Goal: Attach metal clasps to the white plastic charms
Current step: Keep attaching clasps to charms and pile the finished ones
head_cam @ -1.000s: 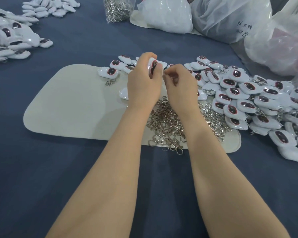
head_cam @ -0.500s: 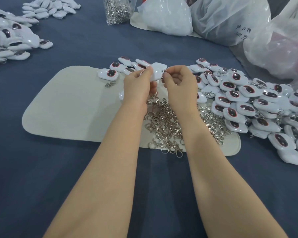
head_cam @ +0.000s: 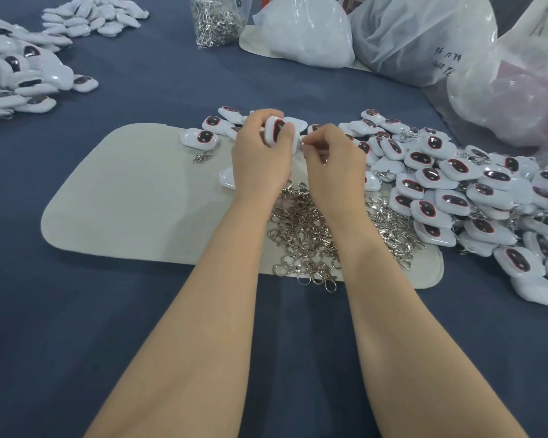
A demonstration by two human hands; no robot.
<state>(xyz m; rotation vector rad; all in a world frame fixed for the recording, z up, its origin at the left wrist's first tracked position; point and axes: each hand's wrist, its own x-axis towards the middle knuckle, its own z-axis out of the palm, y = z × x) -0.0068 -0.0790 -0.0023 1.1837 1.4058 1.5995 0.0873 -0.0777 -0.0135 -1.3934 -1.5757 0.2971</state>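
A charm (head_cam: 274,131) is gripped in the left hand (head_cam: 261,159) above the far edge of the mat (head_cam: 133,197). A barely visible clasp (head_cam: 303,140) is pinched against it by the right hand (head_cam: 332,161). Many loose clasps (head_cam: 307,238) are left on the mat, so much is judged undone.

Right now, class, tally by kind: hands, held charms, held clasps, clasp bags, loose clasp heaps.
Hands: 2, left hand, right hand
Held charm: 1
Held clasp: 1
Clasp bag: 1
Loose clasp heap: 1
Total: 6
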